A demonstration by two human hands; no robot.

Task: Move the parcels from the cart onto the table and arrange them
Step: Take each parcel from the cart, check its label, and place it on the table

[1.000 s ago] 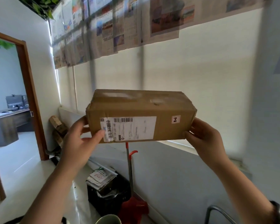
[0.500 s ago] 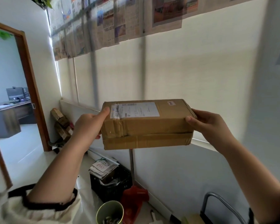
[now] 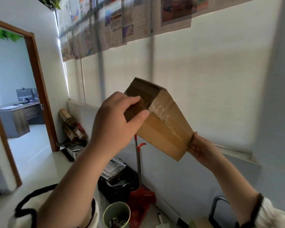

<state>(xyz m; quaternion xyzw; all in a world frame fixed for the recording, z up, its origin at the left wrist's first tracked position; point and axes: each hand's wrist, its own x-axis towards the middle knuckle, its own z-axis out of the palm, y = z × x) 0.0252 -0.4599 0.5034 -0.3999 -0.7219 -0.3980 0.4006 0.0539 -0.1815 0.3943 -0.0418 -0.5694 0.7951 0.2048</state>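
- I hold the parcel (image 3: 164, 129) up in the air in front of the covered window. Only my two hands carry it, so it lies on no bench, table or cart.
- It is a long brown cardboard box, and it is tilted. Its dark end points up and to the left, and its other end points down and to the right. A strip of clear tape runs along the face turned to me.
- My left hand (image 3: 112, 127) is clamped on the upper end, with the fingers curled over the top edge and the thumb pressed on the taped face.
- My right hand (image 3: 202, 150) pinches the lower end at its corner, thumb along the edge. The fingers behind the cardboard are hidden, so I cannot tell how they lie.
- Low on the right is a grey metal handle (image 3: 215, 204), which I take to be the cart's. The table is out of view.
- On the floor below are a green cup (image 3: 116, 214), a red dustpan (image 3: 141, 201) and a black crate (image 3: 120, 185) of papers, all well apart from the parcel.
- I judge this to be the carrying step: the parcel is off the cart and not yet set down.
- Next I need to level the box, turn toward the table and lower it flat with both hands on it.
- The right-hand pinch looks slight, so the left should not let go before the box is resting.
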